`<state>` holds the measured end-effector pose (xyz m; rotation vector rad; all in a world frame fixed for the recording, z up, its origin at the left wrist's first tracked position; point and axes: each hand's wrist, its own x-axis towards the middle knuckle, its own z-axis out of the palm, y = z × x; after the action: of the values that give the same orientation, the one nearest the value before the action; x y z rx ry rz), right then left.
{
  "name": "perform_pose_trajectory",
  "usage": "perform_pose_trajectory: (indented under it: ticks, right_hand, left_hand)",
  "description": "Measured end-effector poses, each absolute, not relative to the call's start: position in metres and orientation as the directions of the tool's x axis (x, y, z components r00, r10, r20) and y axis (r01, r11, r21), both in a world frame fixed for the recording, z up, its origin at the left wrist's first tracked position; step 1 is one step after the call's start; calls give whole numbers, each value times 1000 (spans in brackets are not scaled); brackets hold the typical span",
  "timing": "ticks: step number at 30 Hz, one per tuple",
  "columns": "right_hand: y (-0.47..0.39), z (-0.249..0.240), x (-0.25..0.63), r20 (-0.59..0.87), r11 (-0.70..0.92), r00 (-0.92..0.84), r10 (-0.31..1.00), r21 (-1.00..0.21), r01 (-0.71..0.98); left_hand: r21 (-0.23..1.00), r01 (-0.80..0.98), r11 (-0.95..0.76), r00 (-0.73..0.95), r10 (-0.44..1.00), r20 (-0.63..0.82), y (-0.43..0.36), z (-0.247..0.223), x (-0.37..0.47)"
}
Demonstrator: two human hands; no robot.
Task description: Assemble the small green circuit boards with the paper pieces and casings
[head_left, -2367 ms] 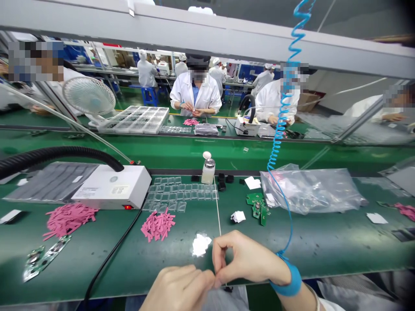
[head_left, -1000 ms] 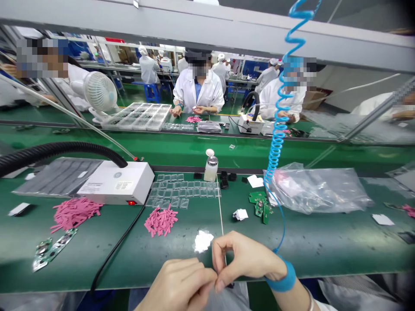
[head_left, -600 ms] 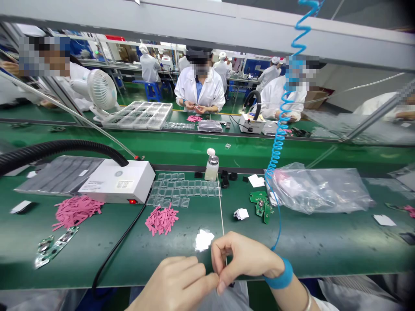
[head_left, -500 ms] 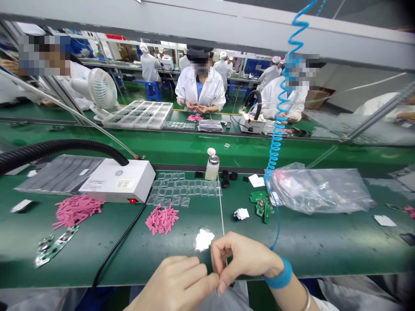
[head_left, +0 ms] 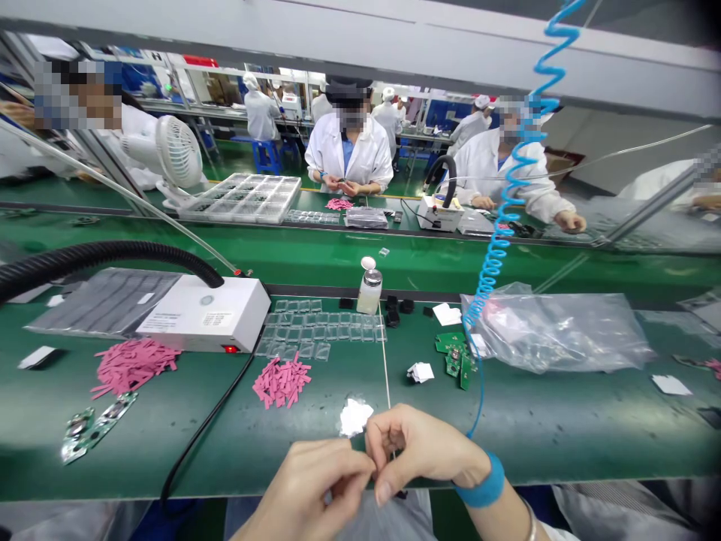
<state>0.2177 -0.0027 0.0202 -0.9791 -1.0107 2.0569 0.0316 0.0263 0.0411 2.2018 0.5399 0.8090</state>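
Near the table's front edge, my left hand (head_left: 315, 481) and my right hand (head_left: 420, 451) meet with bent fingers. Each is closed in a pinch; whatever lies between the fingertips is too small or hidden to make out. A blue wristband (head_left: 483, 481) is around my right wrist. Just beyond the hands lies a pile of white pieces (head_left: 354, 416). Pink strips (head_left: 282, 380) are heaped to its left. Behind them, clear square plastic parts (head_left: 321, 327) sit in rows. A thin white line (head_left: 385, 361) runs along the table toward my right hand.
A pump bottle (head_left: 369, 297) stands behind the plastic parts. At left are a white box (head_left: 206, 312) with a black hose and more pink strips (head_left: 135, 367). Green circuit boards (head_left: 454, 362), a plastic bag (head_left: 563, 330) and a hanging blue coil (head_left: 496, 255) are right. Co-workers sit opposite.
My left fingertips have shifted up and slightly left, opening a small gap from my right thumb. The blue coil has swung right. A co-worker opposite has stretched an arm to the right.
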Motion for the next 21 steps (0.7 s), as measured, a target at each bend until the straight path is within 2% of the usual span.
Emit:
perform_pose_trajectory:
  ticks: [2,3,4,6,7,9,12,16,21]
  right_hand:
    - [-6,23,229,-299,-416,-433,850,-886,-206]
    - [-9,23,238,-277,-346,-328,903,-922,-175]
    - [-11,23,249,-256,-274,-163,953,-956,-100]
    - [-18,19,276,-170,-210,248,954,-968,141]
    - [-22,14,290,-121,-263,447,886,-926,270]
    - [-29,-1,316,-74,-383,652,754,-856,346]
    - [-38,-32,339,-63,-567,805,590,-742,358]
    - [-40,-70,346,-67,-670,851,520,-650,358]
    - [-38,-91,357,-106,-704,869,483,-638,314]
  left_hand:
    - [944,134,-301,600,783,164,27,28,33]
    - [995,81,-58,524,852,7,28,21,33]
    - [982,-25,188,460,874,-156,29,14,33]
    - [783,-308,540,414,817,-400,32,3,32]
    - [648,-439,623,414,780,-469,33,-1,31]
    - [417,-629,656,402,734,-548,35,-6,30]
    - [238,-768,595,327,683,-653,35,-6,30]
    - [202,-792,577,254,611,-750,35,0,34]
    - [253,-799,545,158,597,-786,38,3,40]
